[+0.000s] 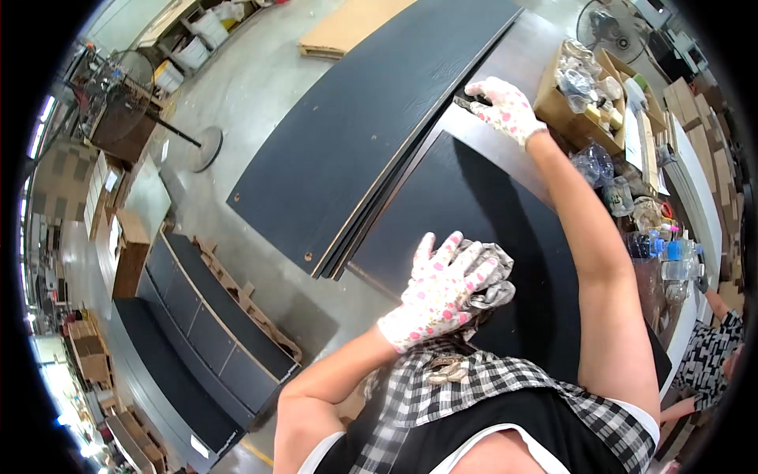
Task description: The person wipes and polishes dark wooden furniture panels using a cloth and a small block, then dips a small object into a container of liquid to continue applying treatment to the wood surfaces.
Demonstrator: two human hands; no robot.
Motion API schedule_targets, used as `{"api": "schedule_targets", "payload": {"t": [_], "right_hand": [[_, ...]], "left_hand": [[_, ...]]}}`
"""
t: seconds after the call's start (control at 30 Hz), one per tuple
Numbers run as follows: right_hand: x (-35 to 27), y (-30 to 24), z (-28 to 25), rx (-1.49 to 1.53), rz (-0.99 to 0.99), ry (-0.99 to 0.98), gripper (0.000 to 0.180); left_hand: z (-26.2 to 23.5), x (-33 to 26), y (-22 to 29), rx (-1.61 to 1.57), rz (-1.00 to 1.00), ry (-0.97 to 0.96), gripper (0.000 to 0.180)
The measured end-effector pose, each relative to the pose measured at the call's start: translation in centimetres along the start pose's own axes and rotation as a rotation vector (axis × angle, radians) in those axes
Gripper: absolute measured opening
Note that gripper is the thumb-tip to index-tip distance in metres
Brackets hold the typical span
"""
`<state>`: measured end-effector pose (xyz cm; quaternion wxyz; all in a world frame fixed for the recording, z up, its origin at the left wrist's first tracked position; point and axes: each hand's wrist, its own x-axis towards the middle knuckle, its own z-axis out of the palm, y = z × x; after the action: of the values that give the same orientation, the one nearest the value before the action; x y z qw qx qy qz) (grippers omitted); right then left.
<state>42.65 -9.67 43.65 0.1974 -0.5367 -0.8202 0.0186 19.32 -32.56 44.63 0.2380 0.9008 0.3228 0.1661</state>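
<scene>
Both my hands wear white gloves with a pink flower print. My left hand [438,296] is over a crumpled grey rag [493,276], close to my apron, its fingers partly spread and the rag bunched under the palm side. Under it is a dark panel [450,197] with a curved edge. My right hand [505,110] reaches out to the far side, fingers curled at the end of a small dark object [466,103] that I cannot make out. A stack of large dark curved panels [355,134] with pale edges and small holes lies to the left.
At right are a cardboard box [580,103] of plastic-wrapped items and several bottles [675,251]. Another person [707,355] is at the right edge. Dark curved pieces [197,316] lie at lower left. A standing fan [207,150] and a pale board [355,28] are farther off.
</scene>
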Motion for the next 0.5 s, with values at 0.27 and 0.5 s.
{"api": "schedule_targets", "payload": {"t": [0.27,0.5], "right_hand": [[-11.6,-2.8,3.4,1.013,0.466,0.449,0.027],[-11.6,-0.9,1.6,0.960,0.422,0.487,0.028]], "left_hand": [[0.4,9.7,-7.9,0.392,0.035,0.107,0.062],[-0.6,10.3,-12.8,0.305,-0.196,0.333,0.055]]}}
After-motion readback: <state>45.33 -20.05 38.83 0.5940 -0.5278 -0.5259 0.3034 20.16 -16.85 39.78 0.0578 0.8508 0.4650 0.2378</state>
